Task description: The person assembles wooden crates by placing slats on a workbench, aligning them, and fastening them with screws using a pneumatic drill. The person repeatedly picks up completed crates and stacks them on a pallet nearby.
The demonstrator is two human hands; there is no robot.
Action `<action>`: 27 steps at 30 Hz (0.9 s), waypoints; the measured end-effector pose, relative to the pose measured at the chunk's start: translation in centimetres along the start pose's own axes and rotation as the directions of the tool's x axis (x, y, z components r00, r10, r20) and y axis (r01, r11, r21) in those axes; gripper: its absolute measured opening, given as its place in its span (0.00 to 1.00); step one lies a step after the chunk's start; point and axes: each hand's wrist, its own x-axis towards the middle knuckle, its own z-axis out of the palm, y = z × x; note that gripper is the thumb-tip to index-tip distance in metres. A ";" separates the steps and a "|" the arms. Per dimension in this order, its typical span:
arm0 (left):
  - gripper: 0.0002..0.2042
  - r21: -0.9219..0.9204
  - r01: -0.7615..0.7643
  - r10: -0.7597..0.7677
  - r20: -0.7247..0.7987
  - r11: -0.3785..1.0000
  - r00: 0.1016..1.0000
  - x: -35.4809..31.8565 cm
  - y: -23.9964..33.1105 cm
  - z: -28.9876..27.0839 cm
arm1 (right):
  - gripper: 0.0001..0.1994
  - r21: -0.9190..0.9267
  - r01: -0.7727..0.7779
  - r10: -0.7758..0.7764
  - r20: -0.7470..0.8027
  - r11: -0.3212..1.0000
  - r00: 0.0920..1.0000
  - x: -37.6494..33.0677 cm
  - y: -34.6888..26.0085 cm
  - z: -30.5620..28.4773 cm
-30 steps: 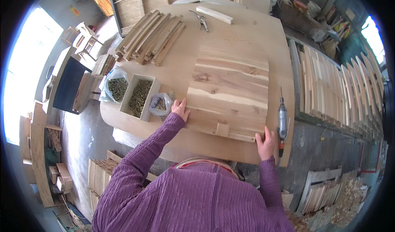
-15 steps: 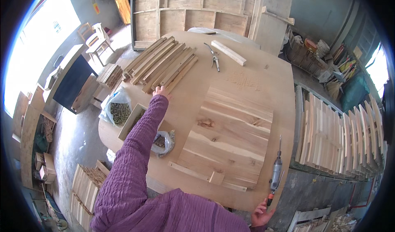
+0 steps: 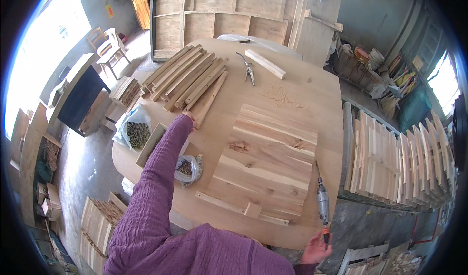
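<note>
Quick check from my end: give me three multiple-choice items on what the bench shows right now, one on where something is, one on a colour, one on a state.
1. Where does the left hand reach?
A. The near end of a wooden slat at the edge of the slat pile
B. The pliers
C. The plank panel

2. What colour is the person's sleeve?
A. Green
B. Purple
C. White

3. How does the power screwdriver lie?
A. Standing upright on the panel
B. Lifted clear of the table
C. Flat on the table beside the plank panel, with the right hand at its near end

Answers: 1 A, the fingers meet the slat's near end, far from the pliers. 2 B, the knitted sleeve is purple. 3 C, the tool lies along the panel's right edge, with the hand at its orange tail.
</note>
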 end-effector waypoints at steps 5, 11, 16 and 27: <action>0.19 0.121 -0.093 0.089 0.039 0.988 0.995 -1.8 -0.4 0.0 | 0.16 0.076 0.550 -0.515 0.476 0.831 0.713 -0.7 -7.8 9.2; 0.40 0.252 -0.025 0.101 -0.294 0.967 0.950 -2.7 5.8 5.5 | 0.21 0.023 0.606 -0.462 0.670 0.795 0.581 -4.2 -15.5 17.3; 0.35 0.288 -0.132 0.254 -0.442 0.949 0.860 -4.3 7.4 5.7 | 0.20 -0.117 0.555 -0.351 0.664 0.824 0.660 -2.0 -14.8 19.0; 0.34 0.295 -0.598 0.630 -0.017 0.745 0.776 -18.3 13.3 18.5 | 0.08 -0.489 0.838 -0.532 0.656 0.241 0.536 4.9 -7.0 15.9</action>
